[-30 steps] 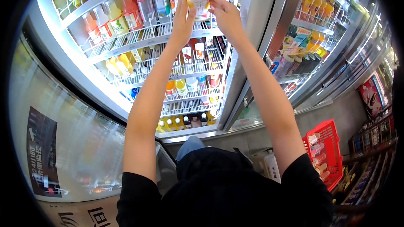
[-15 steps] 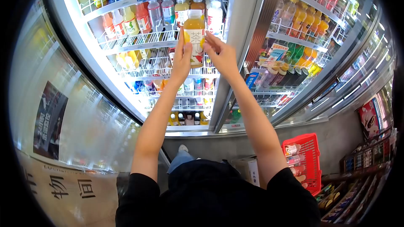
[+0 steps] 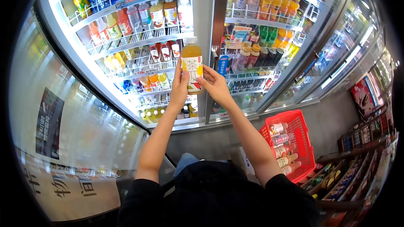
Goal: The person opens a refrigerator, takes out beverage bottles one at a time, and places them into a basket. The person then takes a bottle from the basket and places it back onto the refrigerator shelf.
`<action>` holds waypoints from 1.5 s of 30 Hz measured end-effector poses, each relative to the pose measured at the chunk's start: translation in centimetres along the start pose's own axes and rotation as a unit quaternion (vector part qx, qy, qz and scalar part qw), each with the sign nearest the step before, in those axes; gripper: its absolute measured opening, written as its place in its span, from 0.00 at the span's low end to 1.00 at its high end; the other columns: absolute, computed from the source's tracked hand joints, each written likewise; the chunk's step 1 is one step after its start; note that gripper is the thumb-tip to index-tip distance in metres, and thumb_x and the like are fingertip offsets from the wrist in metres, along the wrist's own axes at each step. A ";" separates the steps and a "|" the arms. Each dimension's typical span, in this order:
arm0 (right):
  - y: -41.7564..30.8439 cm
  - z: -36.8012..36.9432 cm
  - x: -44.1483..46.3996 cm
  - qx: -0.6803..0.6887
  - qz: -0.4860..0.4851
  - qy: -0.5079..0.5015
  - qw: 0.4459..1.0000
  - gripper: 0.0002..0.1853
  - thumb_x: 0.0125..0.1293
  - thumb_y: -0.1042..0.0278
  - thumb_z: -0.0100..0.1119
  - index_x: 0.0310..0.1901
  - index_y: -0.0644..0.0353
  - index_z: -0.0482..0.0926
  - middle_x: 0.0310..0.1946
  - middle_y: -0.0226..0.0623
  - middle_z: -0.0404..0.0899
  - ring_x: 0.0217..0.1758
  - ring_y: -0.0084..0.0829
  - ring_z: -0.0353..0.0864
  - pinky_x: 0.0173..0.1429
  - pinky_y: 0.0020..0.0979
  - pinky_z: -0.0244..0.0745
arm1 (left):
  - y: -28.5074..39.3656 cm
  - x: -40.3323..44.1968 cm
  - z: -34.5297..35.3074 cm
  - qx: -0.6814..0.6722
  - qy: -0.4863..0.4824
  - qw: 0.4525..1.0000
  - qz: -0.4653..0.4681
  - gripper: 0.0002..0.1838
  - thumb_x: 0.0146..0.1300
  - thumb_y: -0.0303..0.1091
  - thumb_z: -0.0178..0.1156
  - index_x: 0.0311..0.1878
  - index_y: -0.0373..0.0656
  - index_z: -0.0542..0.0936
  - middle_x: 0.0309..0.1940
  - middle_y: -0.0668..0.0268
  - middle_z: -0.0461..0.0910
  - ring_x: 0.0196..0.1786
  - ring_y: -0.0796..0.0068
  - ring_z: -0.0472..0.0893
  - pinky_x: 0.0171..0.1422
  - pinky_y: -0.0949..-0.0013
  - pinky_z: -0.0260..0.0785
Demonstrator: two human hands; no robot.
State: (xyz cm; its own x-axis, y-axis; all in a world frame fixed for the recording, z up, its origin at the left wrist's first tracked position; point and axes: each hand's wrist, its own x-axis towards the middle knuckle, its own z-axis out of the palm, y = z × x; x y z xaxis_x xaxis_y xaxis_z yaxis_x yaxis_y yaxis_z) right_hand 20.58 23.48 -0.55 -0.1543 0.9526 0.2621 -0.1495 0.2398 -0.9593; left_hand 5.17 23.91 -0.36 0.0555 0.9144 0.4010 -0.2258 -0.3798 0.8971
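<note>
Reaching past the open glass door (image 3: 90, 136) and white wire shelves (image 3: 139, 43) calls for controlled elbows. My left hand (image 3: 179, 89) has its grip closed on one side of the amber-drink plastic bottle (image 3: 192, 68), which has a white cap and is upright before the cooler. My right hand (image 3: 215, 85) holds its other side, grip narrowed to bottle width. Light, even pressure from both sides should steady it. Rightward, a red plastic basket (image 3: 301, 136) holds bottles (image 3: 286, 150) lying down.

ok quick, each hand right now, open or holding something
Left hand: holding the upright, white-capped clear bottle of amber drink by its left side.
Right hand: grip on its right side.
</note>
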 end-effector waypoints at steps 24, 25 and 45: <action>0.3 0.5 -25.3 -0.124 0.009 0.282 0.951 0.33 0.71 0.69 0.60 0.74 0.58 0.60 0.61 0.42 0.76 0.61 0.28 0.76 0.59 0.32 0.76 | -2.8 -18.4 7.7 -0.214 -0.138 0.940 -0.226 0.25 0.75 0.36 0.52 0.70 0.43 0.57 0.59 0.59 0.75 0.60 0.71 0.75 0.63 0.68 0.68; 0.3 0.3 -26.5 -0.122 0.008 0.293 0.948 0.32 0.71 0.69 0.59 0.74 0.58 0.61 0.61 0.42 0.76 0.61 0.28 0.76 0.59 0.32 0.76 | -2.6 -19.4 8.3 -0.207 -0.143 0.940 -0.232 0.24 0.76 0.34 0.51 0.70 0.43 0.57 0.58 0.58 0.76 0.59 0.71 0.76 0.63 0.67 0.68; -1.9 -14.9 -44.4 -0.203 0.011 0.492 0.847 0.31 0.72 0.71 0.56 0.73 0.64 0.60 0.57 0.50 0.78 0.57 0.30 0.79 0.57 0.32 0.77 | -6.8 -29.5 30.7 -0.209 -0.349 0.851 -0.332 0.29 0.76 0.37 0.49 0.75 0.35 0.58 0.68 0.58 0.67 0.68 0.71 0.69 0.71 0.68 0.60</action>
State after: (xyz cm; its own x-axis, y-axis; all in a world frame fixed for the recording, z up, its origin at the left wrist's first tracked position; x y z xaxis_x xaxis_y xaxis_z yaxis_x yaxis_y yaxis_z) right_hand 42.28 -16.46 -11.93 0.7649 0.6054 0.2201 0.2210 0.0743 -0.9724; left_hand 34.92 -4.77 -12.60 0.8378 0.5454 -0.0251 -0.2375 0.4055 0.8827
